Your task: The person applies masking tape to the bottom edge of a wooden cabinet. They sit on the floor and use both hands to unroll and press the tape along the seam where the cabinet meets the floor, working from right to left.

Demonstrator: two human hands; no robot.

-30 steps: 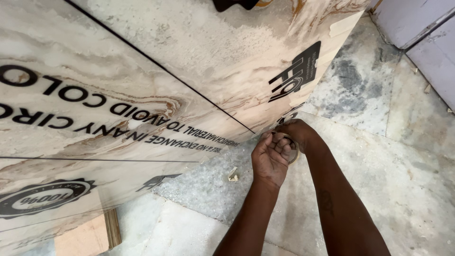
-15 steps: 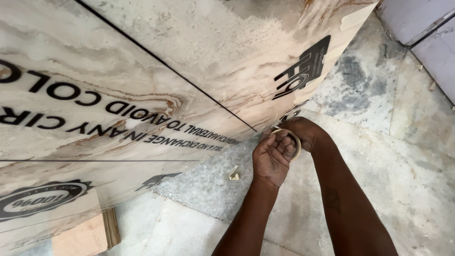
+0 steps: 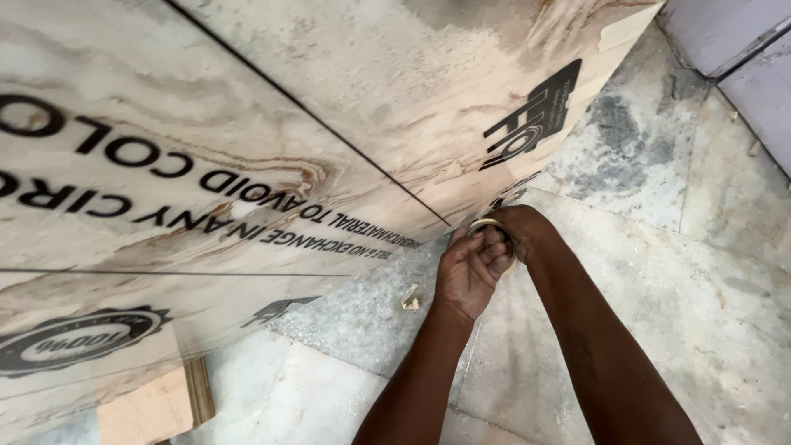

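My left hand (image 3: 470,268) and my right hand (image 3: 521,231) meet at the lower corner of a large laminate sheet (image 3: 313,124) with a marble-like beige pattern and black print. Between them they grip a small roll of beige tape (image 3: 493,235); its ring shows above my left fingers. A dark seam line (image 3: 329,140) runs across the sheet down to where my hands are. My right hand is mostly hidden behind the left hand and the roll.
A small torn scrap of tape (image 3: 410,297) lies on the speckled stone floor (image 3: 659,272) left of my hands. A plywood offcut (image 3: 156,404) sticks out under the sheet at the bottom left. A grey wall panel (image 3: 741,49) stands at the top right.
Both hands stay at the sheet's corner with the tape roll; my left fingers have shifted slightly around the roll. The view has drifted a little.
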